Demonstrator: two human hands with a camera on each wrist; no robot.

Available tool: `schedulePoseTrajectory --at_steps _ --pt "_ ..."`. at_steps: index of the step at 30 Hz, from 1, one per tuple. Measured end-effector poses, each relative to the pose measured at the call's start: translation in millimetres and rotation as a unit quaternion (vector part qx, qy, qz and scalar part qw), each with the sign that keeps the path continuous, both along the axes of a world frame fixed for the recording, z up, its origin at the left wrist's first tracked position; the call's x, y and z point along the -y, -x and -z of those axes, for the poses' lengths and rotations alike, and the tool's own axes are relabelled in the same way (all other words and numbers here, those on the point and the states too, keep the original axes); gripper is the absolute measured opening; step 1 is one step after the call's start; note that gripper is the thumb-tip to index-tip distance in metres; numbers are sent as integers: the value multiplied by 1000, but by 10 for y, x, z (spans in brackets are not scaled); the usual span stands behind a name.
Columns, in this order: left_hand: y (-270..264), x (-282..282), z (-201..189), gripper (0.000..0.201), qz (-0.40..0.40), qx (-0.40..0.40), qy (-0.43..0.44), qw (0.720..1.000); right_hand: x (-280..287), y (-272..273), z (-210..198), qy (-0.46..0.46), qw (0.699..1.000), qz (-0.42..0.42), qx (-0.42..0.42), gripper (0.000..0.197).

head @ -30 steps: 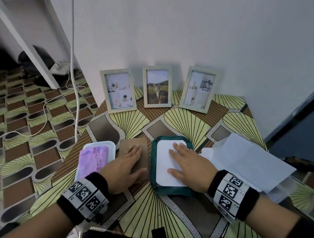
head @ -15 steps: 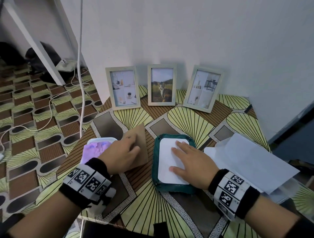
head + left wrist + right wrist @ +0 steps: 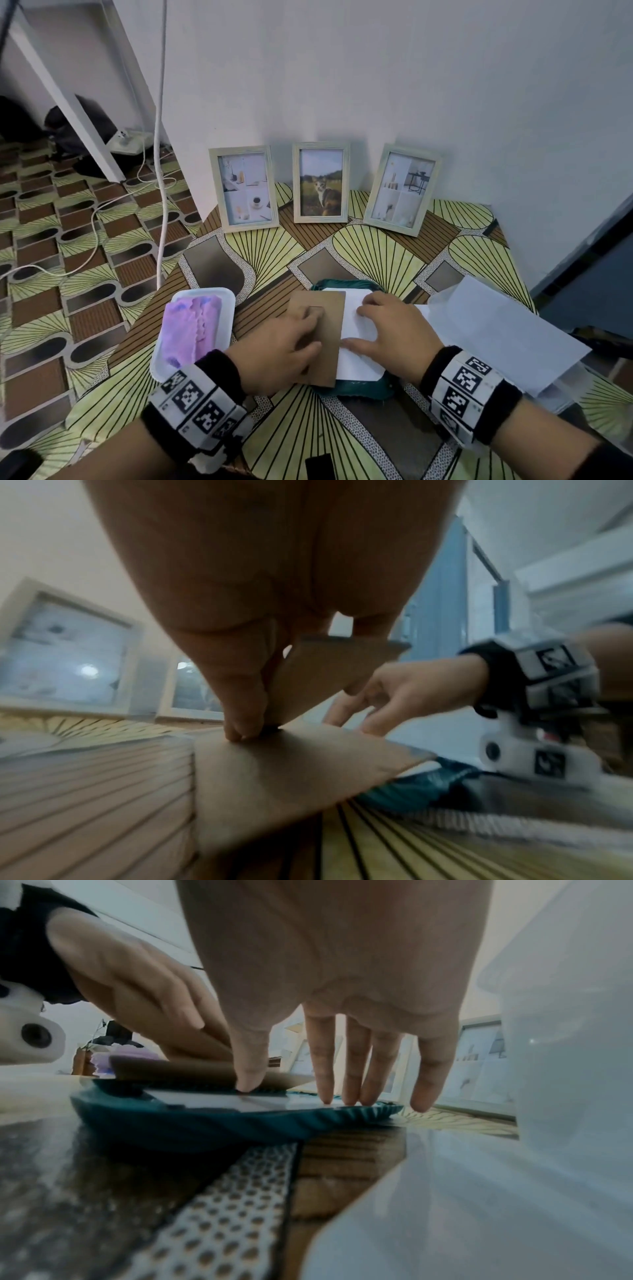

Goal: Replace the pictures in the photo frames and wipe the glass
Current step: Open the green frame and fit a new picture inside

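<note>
A brown backing board (image 3: 330, 318) hangs partly over the left edge of a white picture sheet (image 3: 356, 363). The sheet lies on a teal cloth (image 3: 359, 390). My left hand (image 3: 313, 318) holds the board; in the left wrist view its fingers (image 3: 243, 723) pinch the raised stand flap (image 3: 325, 674). With straight fingers my right hand (image 3: 363, 325) presses flat on the sheet, as the fingertips (image 3: 342, 1096) show in the right wrist view. Three pale frames stand against the wall: left (image 3: 247, 188), middle with a cat picture (image 3: 321, 183), right (image 3: 400, 190).
A white tray (image 3: 226, 329) with a purple cloth (image 3: 191, 332) sits left of my left hand. White papers and a clear plastic sleeve (image 3: 496, 329) lie at the right edge of the table. A white cable (image 3: 159, 171) hangs down past the table's left side.
My left hand has lifted the backing board and carried it right, over the left edge of the white sheet. The right hand stays pressed on the sheet.
</note>
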State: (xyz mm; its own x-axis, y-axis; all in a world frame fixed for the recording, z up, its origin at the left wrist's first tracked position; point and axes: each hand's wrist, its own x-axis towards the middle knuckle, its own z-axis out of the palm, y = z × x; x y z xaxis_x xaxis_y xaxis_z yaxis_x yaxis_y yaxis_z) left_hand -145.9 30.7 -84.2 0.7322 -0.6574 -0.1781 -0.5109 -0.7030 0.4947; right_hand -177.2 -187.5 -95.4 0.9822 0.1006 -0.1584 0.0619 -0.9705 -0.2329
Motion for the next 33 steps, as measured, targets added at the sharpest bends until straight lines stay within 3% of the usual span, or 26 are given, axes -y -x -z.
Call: schedulePoseTrajectory --at_steps 4,10,15,17,24,33 --pt "54 131 63 65 16 22 -92 995 116 -2 19 -59 998 7 -13 46" --pt "-53 73 30 67 90 70 -137 984 188 50 43 -51 998 -24 -22 53" --pt "-255 -244 -37 106 194 80 -158 965 187 100 89 -59 998 -16 -14 53" --pt "-282 -360 -7 111 209 70 -177 959 186 116 104 -67 998 -7 -6 51" --pt "-165 -381 165 97 186 78 -128 971 222 143 116 -88 996 4 -1 50" --pt "88 -51 259 94 119 74 -99 985 236 148 94 -85 996 8 6 51"
